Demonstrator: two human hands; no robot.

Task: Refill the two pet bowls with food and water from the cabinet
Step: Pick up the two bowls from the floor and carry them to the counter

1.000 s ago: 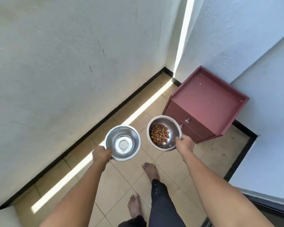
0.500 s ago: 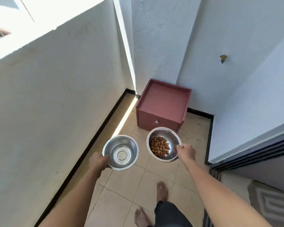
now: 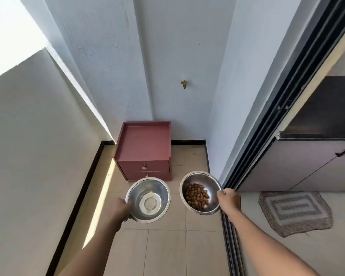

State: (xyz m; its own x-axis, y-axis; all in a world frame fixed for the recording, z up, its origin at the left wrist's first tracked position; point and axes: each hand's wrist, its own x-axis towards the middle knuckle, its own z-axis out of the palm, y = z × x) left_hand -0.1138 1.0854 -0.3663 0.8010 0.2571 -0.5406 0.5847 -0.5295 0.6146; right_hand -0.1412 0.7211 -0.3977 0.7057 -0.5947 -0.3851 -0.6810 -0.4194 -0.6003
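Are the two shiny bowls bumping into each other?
Apart. The head view shows a strip of tan floor between the water bowl in the left hand and the food bowl in the right hand.

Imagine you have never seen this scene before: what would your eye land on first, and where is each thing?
Two shiny steel bowls held out in mid-frame: the left hand grips the water bowl, which seems to hold clear water, and the right hand grips the food bowl of brown kibble. Beyond them, a dark red cabinet stands in the corner, drawers shut, below a small yellow tap.
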